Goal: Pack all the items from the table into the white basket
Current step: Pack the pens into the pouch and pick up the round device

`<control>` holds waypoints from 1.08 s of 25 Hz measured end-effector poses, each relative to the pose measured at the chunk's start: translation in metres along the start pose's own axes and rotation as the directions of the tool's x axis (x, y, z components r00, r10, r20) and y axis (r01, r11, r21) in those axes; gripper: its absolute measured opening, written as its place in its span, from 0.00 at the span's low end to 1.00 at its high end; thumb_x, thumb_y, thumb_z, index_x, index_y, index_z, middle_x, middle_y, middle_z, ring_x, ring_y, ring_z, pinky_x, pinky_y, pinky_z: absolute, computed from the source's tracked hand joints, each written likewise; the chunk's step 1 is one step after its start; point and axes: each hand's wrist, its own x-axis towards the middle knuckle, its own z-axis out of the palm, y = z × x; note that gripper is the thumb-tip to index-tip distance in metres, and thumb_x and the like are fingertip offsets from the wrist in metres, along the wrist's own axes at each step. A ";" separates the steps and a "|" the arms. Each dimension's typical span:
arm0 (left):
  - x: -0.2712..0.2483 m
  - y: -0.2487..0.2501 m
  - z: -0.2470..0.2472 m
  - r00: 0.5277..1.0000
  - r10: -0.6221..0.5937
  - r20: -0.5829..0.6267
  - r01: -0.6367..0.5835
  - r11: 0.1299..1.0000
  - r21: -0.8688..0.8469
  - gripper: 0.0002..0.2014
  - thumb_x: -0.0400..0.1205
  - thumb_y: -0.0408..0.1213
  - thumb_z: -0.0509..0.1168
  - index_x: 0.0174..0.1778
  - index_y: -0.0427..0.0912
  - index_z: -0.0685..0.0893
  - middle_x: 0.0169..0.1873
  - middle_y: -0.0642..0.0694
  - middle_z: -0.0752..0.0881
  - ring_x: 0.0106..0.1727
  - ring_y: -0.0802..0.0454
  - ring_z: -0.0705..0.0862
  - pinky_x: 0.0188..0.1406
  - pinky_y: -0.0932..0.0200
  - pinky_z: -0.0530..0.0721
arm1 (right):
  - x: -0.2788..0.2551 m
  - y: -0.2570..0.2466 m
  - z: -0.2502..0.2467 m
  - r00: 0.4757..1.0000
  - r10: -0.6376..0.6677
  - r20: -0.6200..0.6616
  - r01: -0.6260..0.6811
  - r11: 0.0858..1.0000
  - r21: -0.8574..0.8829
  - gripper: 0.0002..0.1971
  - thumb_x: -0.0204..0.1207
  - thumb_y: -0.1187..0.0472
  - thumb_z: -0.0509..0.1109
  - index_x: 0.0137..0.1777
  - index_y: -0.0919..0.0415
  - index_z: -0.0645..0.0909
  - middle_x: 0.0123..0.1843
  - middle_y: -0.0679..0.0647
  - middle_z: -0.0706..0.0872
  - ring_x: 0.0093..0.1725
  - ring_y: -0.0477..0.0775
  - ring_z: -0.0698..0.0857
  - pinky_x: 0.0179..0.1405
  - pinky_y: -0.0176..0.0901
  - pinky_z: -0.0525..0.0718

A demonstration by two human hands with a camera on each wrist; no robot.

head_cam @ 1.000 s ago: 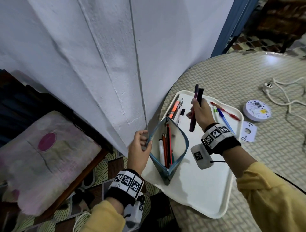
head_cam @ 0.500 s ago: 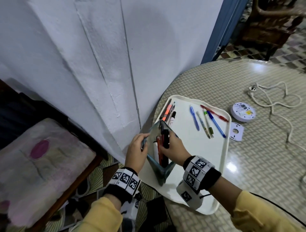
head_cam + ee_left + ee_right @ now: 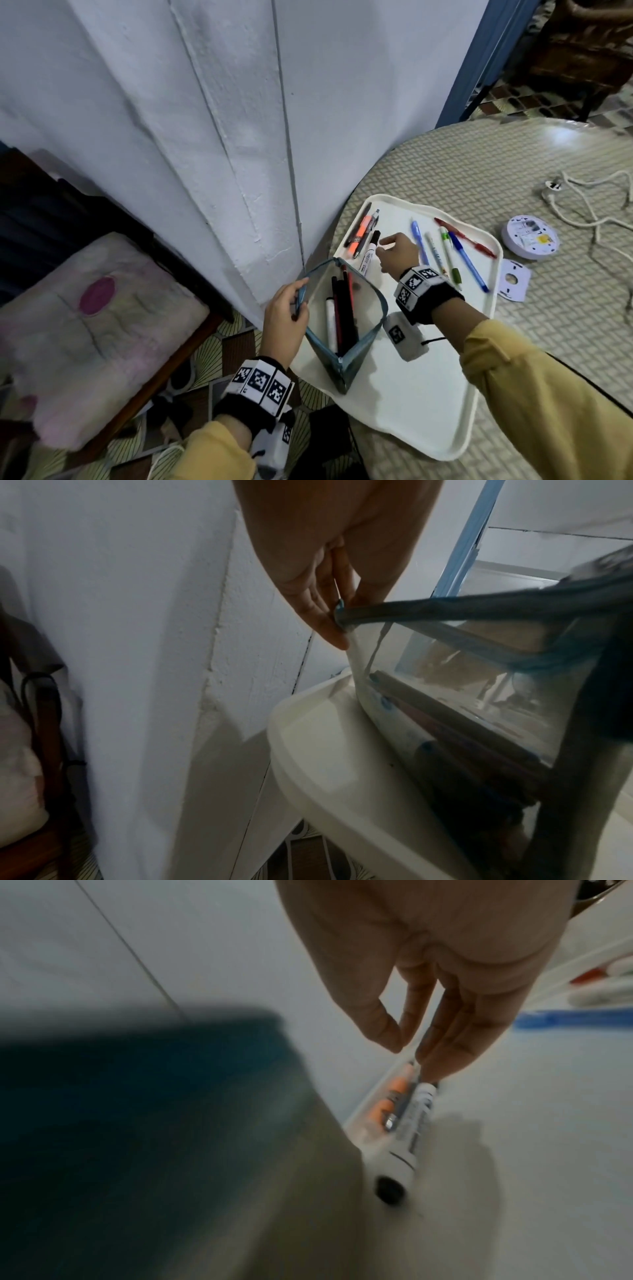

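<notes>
Clear plastic with teal edging makes up the pencil pouch (image 3: pixel 346 308), which stands open on the near left part of our white tray (image 3: pixel 428 411); several pens and a white marker lie inside it. Our left hand (image 3: pixel 286 322) pinches the pouch's teal rim between thumb and fingers, holding the mouth wide. Just beyond the pouch a white marker with a black cap (image 3: pixel 369 255) lies on the tray, and our right hand (image 3: pixel 399 251) hovers over it with fingers relaxed and pointing down, the fingertips (image 3: pixel 435 1066) at its far end; the wrist view is too blurred for us to tell whether they touch it. Beside the marker, along the tray's left rim, sit an orange highlighter (image 3: pixel 359 234) and a dark pen. Further right on the tray lie blue pens (image 3: pixel 467 260), a green-tipped pen (image 3: pixel 448 257) and a red pen (image 3: pixel 462 236). The tray rests on the patterned table (image 3: pixel 548 325), where a round white disc (image 3: pixel 530 236) and a white cord (image 3: pixel 589 205) lie well apart from it.
</notes>
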 end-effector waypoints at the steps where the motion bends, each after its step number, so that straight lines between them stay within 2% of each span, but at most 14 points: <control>1: 0.000 0.000 0.000 1.000 -0.005 0.001 0.005 1.000 -0.005 0.20 0.79 0.21 0.64 0.66 0.40 0.81 0.54 0.53 0.81 0.50 0.64 0.79 0.52 0.81 0.74 | 0.007 0.003 0.008 1.000 0.015 0.022 -0.014 0.999 -0.051 0.15 0.76 0.62 0.70 0.59 0.67 0.75 0.57 0.67 0.85 0.56 0.69 0.85 0.57 0.60 0.83; 3: 0.002 -0.002 0.000 1.000 -0.013 0.003 0.013 1.000 -0.011 0.20 0.79 0.21 0.64 0.66 0.42 0.81 0.54 0.53 0.82 0.51 0.66 0.79 0.52 0.81 0.74 | 0.012 0.002 0.020 0.999 0.019 0.048 -0.013 0.992 -0.123 0.24 0.74 0.59 0.73 0.64 0.69 0.70 0.61 0.68 0.83 0.60 0.69 0.83 0.58 0.56 0.81; 5: 0.004 -0.005 0.000 1.000 -0.026 0.006 0.026 1.000 -0.016 0.20 0.79 0.22 0.65 0.65 0.43 0.81 0.53 0.53 0.81 0.52 0.68 0.78 0.52 0.81 0.74 | 0.018 0.001 0.025 0.999 0.012 0.036 -0.005 0.984 -0.181 0.28 0.73 0.61 0.74 0.67 0.72 0.67 0.64 0.68 0.80 0.64 0.68 0.80 0.56 0.51 0.77; 7: 0.004 -0.005 0.000 0.999 -0.043 0.012 0.044 0.999 -0.027 0.20 0.79 0.23 0.65 0.66 0.44 0.81 0.52 0.56 0.80 0.52 0.69 0.78 0.51 0.78 0.76 | 0.024 0.000 0.025 0.999 0.040 0.000 -0.040 0.982 -0.186 0.28 0.74 0.61 0.73 0.67 0.74 0.65 0.66 0.69 0.77 0.65 0.68 0.78 0.54 0.51 0.76; 9: 0.003 -0.006 0.000 0.998 -0.064 0.016 0.064 0.997 -0.034 0.20 0.79 0.25 0.66 0.66 0.46 0.80 0.52 0.56 0.80 0.52 0.67 0.79 0.50 0.74 0.78 | 0.032 -0.005 0.024 0.994 0.098 -0.045 -0.104 0.985 -0.139 0.26 0.79 0.57 0.67 0.69 0.75 0.65 0.70 0.72 0.72 0.67 0.70 0.75 0.58 0.51 0.73; 11: 0.004 -0.007 0.000 0.997 -0.079 0.017 0.080 0.996 -0.039 0.21 0.79 0.25 0.66 0.67 0.47 0.80 0.53 0.52 0.80 0.53 0.62 0.79 0.52 0.67 0.81 | 0.036 -0.012 0.024 0.997 0.076 -0.032 -0.080 0.988 -0.133 0.21 0.82 0.58 0.62 0.67 0.74 0.69 0.70 0.72 0.71 0.68 0.70 0.73 0.59 0.49 0.68; 13: 0.005 -0.008 0.001 0.996 -0.083 0.024 0.084 0.995 -0.045 0.22 0.79 0.26 0.66 0.67 0.49 0.79 0.54 0.50 0.81 0.53 0.58 0.80 0.51 0.62 0.83 | 0.039 -0.015 0.026 1.000 -0.008 0.008 0.009 0.988 -0.152 0.11 0.80 0.60 0.64 0.51 0.71 0.77 0.59 0.71 0.78 0.63 0.68 0.77 0.54 0.48 0.70; 14: 0.006 -0.009 0.001 0.996 -0.079 0.028 0.080 0.996 -0.044 0.22 0.79 0.26 0.66 0.67 0.49 0.79 0.54 0.50 0.81 0.52 0.58 0.80 0.49 0.61 0.83 | 0.039 -0.017 0.028 0.999 -0.035 0.025 0.039 0.986 -0.164 0.10 0.78 0.59 0.67 0.41 0.66 0.75 0.51 0.69 0.80 0.59 0.65 0.80 0.49 0.46 0.70; 17: 0.007 -0.008 0.001 0.997 -0.065 0.032 0.066 0.997 -0.044 0.22 0.78 0.25 0.67 0.66 0.49 0.79 0.54 0.51 0.81 0.51 0.61 0.79 0.49 0.61 0.83 | 0.038 -0.018 0.030 0.998 -0.054 0.031 0.060 0.976 -0.210 0.21 0.74 0.55 0.74 0.28 0.57 0.67 0.34 0.57 0.79 0.47 0.58 0.81 0.37 0.38 0.66; 19: 0.008 -0.010 0.000 0.997 -0.068 0.035 0.069 0.997 -0.040 0.22 0.78 0.25 0.67 0.66 0.49 0.79 0.54 0.50 0.81 0.51 0.62 0.79 0.48 0.63 0.83 | 0.036 -0.022 0.030 0.997 -0.075 0.027 0.079 0.968 -0.237 0.22 0.73 0.59 0.74 0.24 0.56 0.65 0.25 0.51 0.72 0.37 0.54 0.80 0.27 0.37 0.64; 21: 0.009 -0.010 0.001 0.996 -0.081 0.039 0.083 0.996 -0.043 0.22 0.78 0.25 0.67 0.66 0.49 0.79 0.55 0.49 0.81 0.51 0.62 0.80 0.47 0.66 0.82 | 0.033 -0.025 0.027 0.998 -0.057 -0.008 0.054 0.972 -0.230 0.22 0.71 0.64 0.73 0.22 0.58 0.65 0.23 0.50 0.69 0.27 0.47 0.72 0.20 0.34 0.64; 23: 0.010 -0.009 0.002 0.995 -0.089 0.042 0.092 0.994 -0.058 0.22 0.78 0.25 0.66 0.67 0.48 0.79 0.55 0.48 0.81 0.51 0.60 0.80 0.47 0.65 0.82 | 0.029 -0.025 0.021 0.999 -0.019 -0.027 0.013 0.976 -0.218 0.22 0.69 0.62 0.74 0.24 0.59 0.63 0.25 0.51 0.70 0.28 0.49 0.72 0.26 0.40 0.74; 25: 0.010 -0.006 0.003 0.995 -0.088 0.044 0.091 0.993 -0.070 0.22 0.78 0.25 0.66 0.67 0.47 0.79 0.54 0.48 0.81 0.51 0.58 0.81 0.48 0.63 0.83 | 0.027 -0.019 0.015 0.999 0.042 -0.011 -0.044 0.976 -0.213 0.21 0.69 0.59 0.76 0.27 0.59 0.65 0.30 0.52 0.73 0.38 0.52 0.76 0.36 0.46 0.78; 27: 0.010 -0.004 0.002 0.996 -0.079 0.043 0.082 0.994 -0.072 0.22 0.78 0.24 0.66 0.67 0.47 0.79 0.53 0.48 0.82 0.50 0.56 0.81 0.48 0.63 0.83 | 0.024 -0.012 0.006 0.994 0.105 0.019 -0.100 0.979 -0.176 0.18 0.68 0.58 0.77 0.27 0.60 0.70 0.28 0.51 0.75 0.36 0.51 0.77 0.28 0.40 0.73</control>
